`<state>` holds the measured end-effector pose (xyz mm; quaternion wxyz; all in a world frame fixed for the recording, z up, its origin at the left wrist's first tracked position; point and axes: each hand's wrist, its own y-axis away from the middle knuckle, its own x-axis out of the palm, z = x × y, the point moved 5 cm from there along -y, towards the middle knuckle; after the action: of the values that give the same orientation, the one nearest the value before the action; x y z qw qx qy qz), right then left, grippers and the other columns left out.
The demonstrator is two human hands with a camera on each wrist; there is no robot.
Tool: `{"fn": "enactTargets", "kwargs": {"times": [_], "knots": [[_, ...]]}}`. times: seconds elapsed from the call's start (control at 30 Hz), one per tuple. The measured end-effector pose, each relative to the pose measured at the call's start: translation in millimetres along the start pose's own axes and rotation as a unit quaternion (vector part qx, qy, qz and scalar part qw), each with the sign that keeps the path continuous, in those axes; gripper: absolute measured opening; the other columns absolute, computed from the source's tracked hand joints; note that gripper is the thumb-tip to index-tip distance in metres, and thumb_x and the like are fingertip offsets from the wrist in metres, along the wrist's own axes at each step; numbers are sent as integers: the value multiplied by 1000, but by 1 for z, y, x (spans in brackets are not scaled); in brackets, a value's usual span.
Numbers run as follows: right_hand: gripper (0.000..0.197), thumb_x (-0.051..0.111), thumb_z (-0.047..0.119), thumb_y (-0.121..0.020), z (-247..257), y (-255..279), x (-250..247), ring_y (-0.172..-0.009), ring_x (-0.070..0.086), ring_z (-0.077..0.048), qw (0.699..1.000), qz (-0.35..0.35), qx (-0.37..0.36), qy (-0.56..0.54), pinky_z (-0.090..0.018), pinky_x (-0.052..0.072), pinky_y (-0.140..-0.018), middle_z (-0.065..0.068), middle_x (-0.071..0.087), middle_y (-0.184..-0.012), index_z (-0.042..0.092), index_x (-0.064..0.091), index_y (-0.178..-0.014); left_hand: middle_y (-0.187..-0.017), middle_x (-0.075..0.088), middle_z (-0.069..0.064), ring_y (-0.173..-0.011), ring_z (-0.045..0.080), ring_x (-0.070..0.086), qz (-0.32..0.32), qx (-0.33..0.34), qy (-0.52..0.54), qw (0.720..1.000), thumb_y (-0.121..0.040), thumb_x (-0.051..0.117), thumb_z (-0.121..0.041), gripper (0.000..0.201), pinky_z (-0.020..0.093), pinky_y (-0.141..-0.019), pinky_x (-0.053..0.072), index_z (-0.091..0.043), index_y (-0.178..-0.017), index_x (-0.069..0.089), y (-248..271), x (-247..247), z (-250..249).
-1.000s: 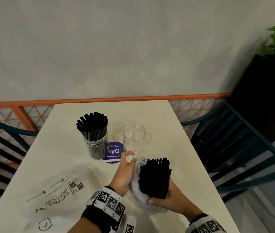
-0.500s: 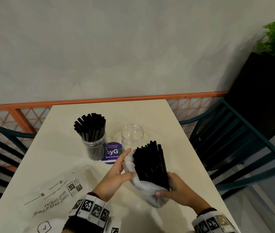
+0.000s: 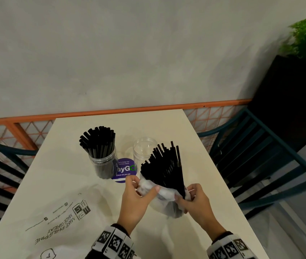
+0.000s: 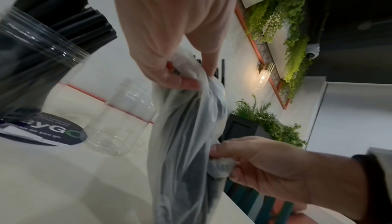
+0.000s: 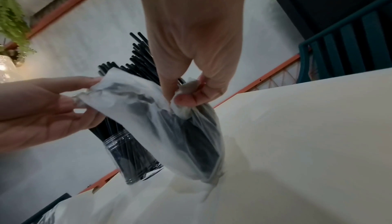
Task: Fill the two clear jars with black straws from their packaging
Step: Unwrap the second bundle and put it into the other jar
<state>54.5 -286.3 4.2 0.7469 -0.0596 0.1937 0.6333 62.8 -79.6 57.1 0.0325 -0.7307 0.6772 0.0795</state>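
A translucent plastic bag of black straws stands upright on the cream table, the straws fanning out of its rolled-down mouth. My left hand pinches the bag's left rim. My right hand pinches the right rim. In the left wrist view the left hand grips bunched bag plastic; in the right wrist view the right hand pinches the bag edge. An empty clear jar stands just behind the bag. A second jar to its left is packed with black straws.
A purple round sticker lies between the jars. A flat printed plastic bag covers the table's near left. Teal chairs flank the table, with an orange rail and grey wall behind, and a black planter at the right.
The bag's rim has been pushed further down, so more straw length stands bare. My right hand has shifted from under the bag to pinching its right rim.
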Motion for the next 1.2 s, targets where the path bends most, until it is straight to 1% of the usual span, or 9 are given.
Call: {"fn": "enactTargets", "kwargs": {"times": [0.17,0.33,0.47,0.57,0.73,0.87,1.03,1.13,1.2], "knots": [[36,74,16,-73,7,8,11,-72,64,-12,997,63,-35,-35,-26,55,-62,-7,61,-90,20,47,-98,-70,40,-2,-58,2,40,11,51,-9,999,-74,74,-20,38,11,-54,40,-19,-77,36,8,9,-15],[80,74,51,-56,14,16,11,-109,55,-8,984,154,-21,-87,-18,50,-77,5,50,-123,35,37,-125,-76,43,-1,-67,12,43,55,41,-38,997,-71,76,-23,40,11,-56,41,-19,-79,37,11,8,-10],[56,67,54,-56,35,21,14,-100,53,13,979,177,-57,-79,-5,45,-76,22,47,-116,44,45,-107,-73,47,0,-65,10,44,77,33,-83,993,-71,76,-24,39,11,-56,40,-23,-76,37,16,12,-3],[55,67,57,-55,30,16,11,-97,59,1,984,147,-39,-92,-9,48,-73,11,56,-112,43,49,-106,-67,52,-6,-58,2,49,82,43,-75,993,-80,68,-23,23,9,-53,38,-22,-75,45,15,11,-4],[54,72,32,-71,4,4,12,-97,63,-15,986,137,6,-96,-23,55,-77,2,63,-113,21,53,-120,-88,64,-8,-80,0,60,129,88,-107,982,-85,62,-18,20,10,-70,45,-38,-81,62,13,9,3],[32,64,9,-84,-6,-1,14,-97,65,-28,983,130,32,-124,-30,58,-77,-12,65,-111,12,56,-115,-99,50,-12,-95,1,51,91,127,-147,977,-77,71,-24,19,12,-78,38,-38,-84,62,7,7,-1],[33,59,14,-88,-3,-1,14,-97,63,-10,992,114,-57,0,-32,56,-84,5,65,-110,40,55,-108,-124,25,-16,-119,9,37,-4,211,-171,962,-53,72,-61,84,18,-101,32,-35,-123,33,-9,1,-53],[33,55,17,-91,0,2,16,-98,57,-5,987,102,-108,54,-9,48,-77,5,60,-108,31,53,-121,-148,7,-8,-139,18,14,40,267,-277,922,-55,63,-73,101,32,-111,19,-51,-136,7,-21,14,-88],[35,53,16,-92,2,3,15,-97,54,-1,986,91,-127,59,-4,44,-72,2,58,-105,23,51,-126,-155,-3,-2,-144,23,-3,77,279,-370,883,-61,49,-79,97,44,-114,3,-54,-136,-7,-29,27,-96]]}}
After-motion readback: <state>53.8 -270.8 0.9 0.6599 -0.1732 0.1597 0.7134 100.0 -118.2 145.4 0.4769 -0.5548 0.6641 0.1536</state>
